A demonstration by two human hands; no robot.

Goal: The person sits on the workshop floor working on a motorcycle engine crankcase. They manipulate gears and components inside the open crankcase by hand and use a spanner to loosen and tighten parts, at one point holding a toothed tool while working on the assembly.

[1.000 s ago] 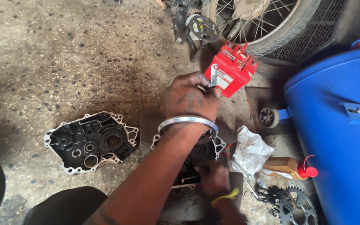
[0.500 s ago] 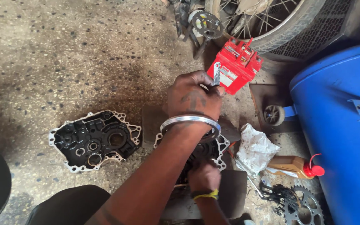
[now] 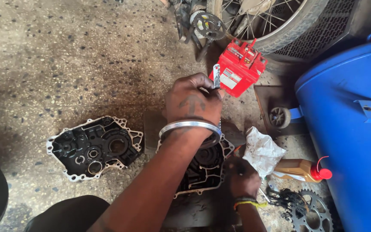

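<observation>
Two hands: left hand [image 3: 194, 103] above engine case [image 3: 205, 165].

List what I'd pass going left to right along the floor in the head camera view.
Black engine case half with silver rim → second black case half under the arm → crumpled white plastic bag → brown bottle with red cap → big blue drum.
</observation>
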